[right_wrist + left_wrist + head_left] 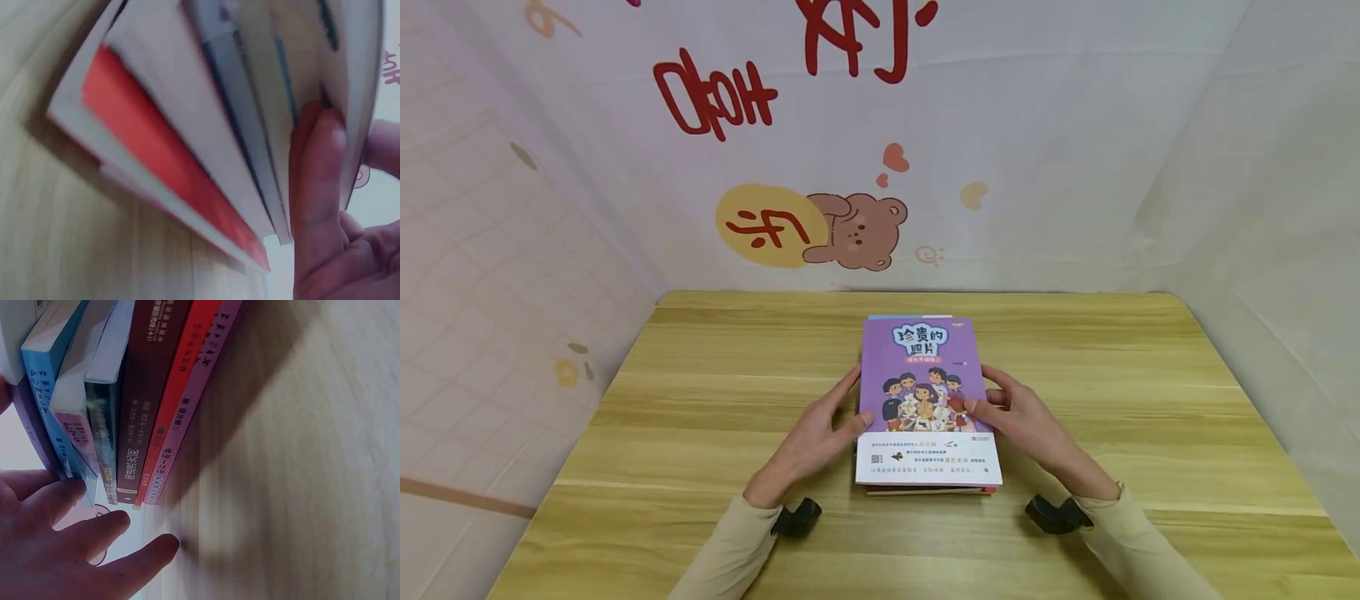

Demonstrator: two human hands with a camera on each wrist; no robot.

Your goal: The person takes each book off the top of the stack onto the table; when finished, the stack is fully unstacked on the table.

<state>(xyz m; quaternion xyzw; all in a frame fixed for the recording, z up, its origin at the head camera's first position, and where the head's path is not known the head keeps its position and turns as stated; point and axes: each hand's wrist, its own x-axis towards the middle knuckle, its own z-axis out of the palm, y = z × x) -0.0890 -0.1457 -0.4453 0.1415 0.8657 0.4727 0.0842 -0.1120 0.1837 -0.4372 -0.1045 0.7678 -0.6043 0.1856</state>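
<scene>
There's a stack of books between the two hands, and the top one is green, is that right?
The top book is purple, not green, as the head view shows; the stack is indeed between the left hand and the right hand.

Top book (922,400) purple, white band (928,458) below; spines (147,387) blue, maroon, red, pink; tabletop (715,375) yellow-brown wood grain; sleeves (730,537) beige.
</scene>
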